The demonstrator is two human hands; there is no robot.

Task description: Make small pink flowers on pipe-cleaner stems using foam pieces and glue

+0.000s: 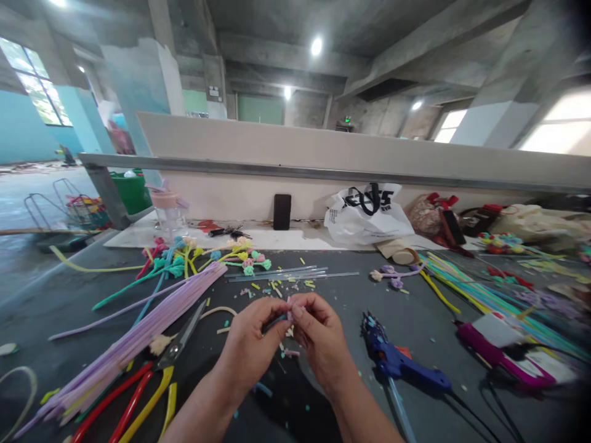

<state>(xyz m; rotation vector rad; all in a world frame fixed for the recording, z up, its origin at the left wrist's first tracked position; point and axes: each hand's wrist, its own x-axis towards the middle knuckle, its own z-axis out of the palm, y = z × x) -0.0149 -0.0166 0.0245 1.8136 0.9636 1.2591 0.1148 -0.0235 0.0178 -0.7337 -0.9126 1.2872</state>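
Note:
My left hand [253,335] and my right hand [318,341] meet above the middle of the dark table. Thumbs and fingertips of both are pinched together on a small pink-lilac piece of pipe cleaner [289,307], mostly hidden by the fingers. Left of my hands lies a bundle of lilac and pink pipe cleaners [157,332]. Scissors [184,335] rest across its edge, amid red and yellow handles. To the right is a blue glue gun [401,363] with a clear glue stick in it. Small cut scraps lie under and around my fingers.
Clear glue sticks [286,274] lie beyond my hands. Colourful pipe-cleaner flowers [175,264] are at the back left, near a bottle [167,212]. A phone [282,212] leans on the back board beside a white bag [369,215]. A magenta glue gun [503,351] and more stems [498,301] are right.

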